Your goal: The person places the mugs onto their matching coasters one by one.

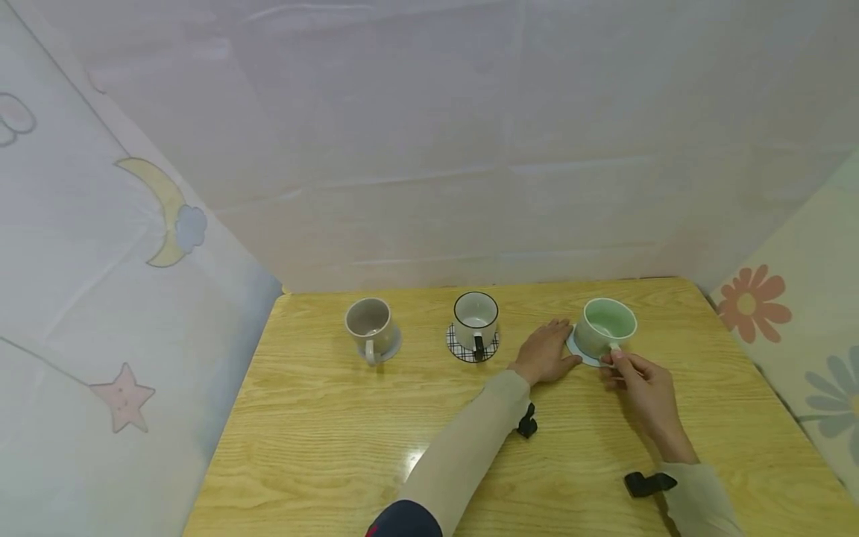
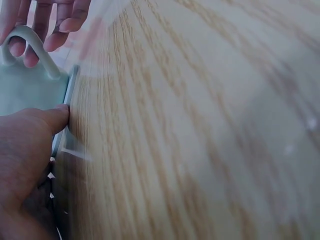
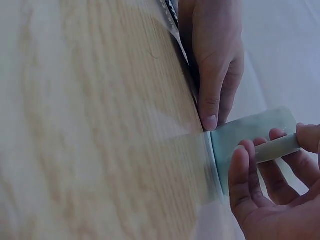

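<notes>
At the right of the table a pale green mug (image 1: 607,328) stands on a light blue coaster (image 1: 576,347). My right hand (image 1: 642,384) holds the mug's handle (image 3: 277,148), the thumb on top and the fingers below it. From the left, my left hand (image 1: 545,352) reaches the coaster with fairly straight fingers. Its thumb (image 2: 59,117) touches the coaster's edge in the left wrist view. Left of this hand, a white mug with a black rim (image 1: 476,313) sits on a checked coaster (image 1: 463,350); its handle points toward me.
Farther left, a grey-beige mug (image 1: 370,324) stands on a greyish coaster (image 1: 392,347), partly off its centre. The wooden table (image 1: 322,440) ends at a white cloth wall (image 1: 436,186) behind the mugs. Printed cloth (image 1: 758,302) hangs along the right side.
</notes>
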The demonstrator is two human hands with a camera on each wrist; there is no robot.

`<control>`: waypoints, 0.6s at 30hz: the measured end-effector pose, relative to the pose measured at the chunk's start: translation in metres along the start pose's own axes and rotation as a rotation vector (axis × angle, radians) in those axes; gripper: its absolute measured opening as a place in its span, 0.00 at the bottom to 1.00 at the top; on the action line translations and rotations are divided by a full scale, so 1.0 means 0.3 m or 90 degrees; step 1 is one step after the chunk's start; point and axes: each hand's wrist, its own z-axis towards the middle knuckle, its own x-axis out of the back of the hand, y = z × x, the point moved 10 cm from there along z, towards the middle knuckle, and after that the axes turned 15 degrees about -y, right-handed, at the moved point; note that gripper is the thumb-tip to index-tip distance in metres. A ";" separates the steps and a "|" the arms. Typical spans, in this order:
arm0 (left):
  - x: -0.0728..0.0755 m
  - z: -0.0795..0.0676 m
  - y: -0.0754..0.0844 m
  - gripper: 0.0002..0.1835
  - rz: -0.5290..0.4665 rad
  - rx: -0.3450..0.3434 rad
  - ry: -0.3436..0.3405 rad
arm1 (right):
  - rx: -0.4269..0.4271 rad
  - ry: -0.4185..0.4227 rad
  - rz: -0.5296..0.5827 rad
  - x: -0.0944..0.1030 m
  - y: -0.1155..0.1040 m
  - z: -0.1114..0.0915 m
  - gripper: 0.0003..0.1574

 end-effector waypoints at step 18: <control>0.004 0.001 0.001 0.38 0.077 0.014 -0.013 | -0.036 0.038 -0.227 0.007 -0.068 -0.017 0.33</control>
